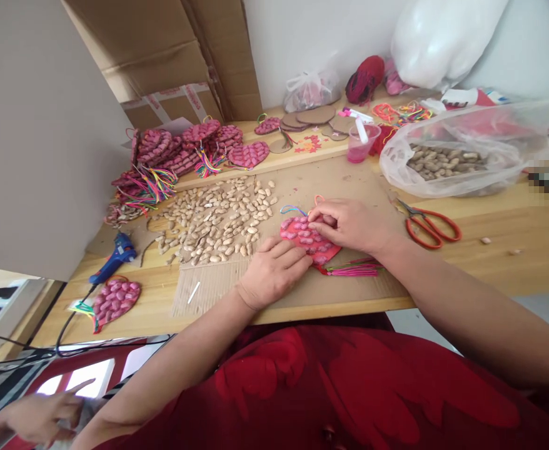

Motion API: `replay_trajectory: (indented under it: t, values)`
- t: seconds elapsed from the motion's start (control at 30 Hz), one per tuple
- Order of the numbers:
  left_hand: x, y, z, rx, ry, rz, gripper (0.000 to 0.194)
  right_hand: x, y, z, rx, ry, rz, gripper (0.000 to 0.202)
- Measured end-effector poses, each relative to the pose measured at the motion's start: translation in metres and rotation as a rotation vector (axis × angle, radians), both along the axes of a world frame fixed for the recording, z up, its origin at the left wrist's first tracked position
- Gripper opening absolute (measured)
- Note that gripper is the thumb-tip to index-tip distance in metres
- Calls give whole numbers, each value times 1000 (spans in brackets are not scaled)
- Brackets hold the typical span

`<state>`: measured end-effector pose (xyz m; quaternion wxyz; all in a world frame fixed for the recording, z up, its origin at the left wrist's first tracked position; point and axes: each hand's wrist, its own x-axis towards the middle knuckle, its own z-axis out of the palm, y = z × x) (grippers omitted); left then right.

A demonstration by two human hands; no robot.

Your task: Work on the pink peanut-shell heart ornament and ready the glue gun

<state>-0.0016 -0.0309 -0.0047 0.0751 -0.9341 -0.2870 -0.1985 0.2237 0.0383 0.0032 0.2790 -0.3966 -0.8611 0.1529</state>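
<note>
A pink peanut-covered ornament (302, 237) lies on the cardboard in front of me, with a blue-purple loop at its top and a magenta tassel (355, 268) at its lower right. My left hand (277, 269) is closed over the ornament's lower left edge. Over its upper right part, my right hand (354, 222) is pinched, thumb and fingertips together at the pink peanuts. Whatever those fingertips hold is hidden.
Loose peanuts (227, 219) spread to the left, near a blue glue gun (115, 257) and another ornament (116, 300). Orange-handled scissors (427, 225) and a bag of peanuts (448, 165) lie right. Finished ornaments (185, 150) pile up behind. Another person's hand (44, 415) shows lower left.
</note>
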Motion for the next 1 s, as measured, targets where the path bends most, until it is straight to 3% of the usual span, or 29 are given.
replay_trajectory:
  t: [0.23,0.43,0.6,0.73,0.8,0.9,1.0]
  values:
    - [12,-4,5,-32,12,111,20,0,1,-4,59,-29,-4,24]
    - [13,-10,3,-229,-123,131,14,-1,-1,-7,85,-54,-17,24]
    - [6,-32,15,-660,-284,-25,14,-2,-1,-9,97,-64,-28,22]
    - [-11,-49,27,-932,-283,44,13,-1,0,-8,96,-70,-18,21]
    - [-20,-52,27,-909,-345,131,12,-1,0,-7,91,-70,-17,20]
    - [-24,-48,20,-697,-439,236,9,-2,0,-7,83,-67,-23,20]
    - [-10,-38,15,-505,-464,195,15,-2,0,-7,79,-68,-29,21]
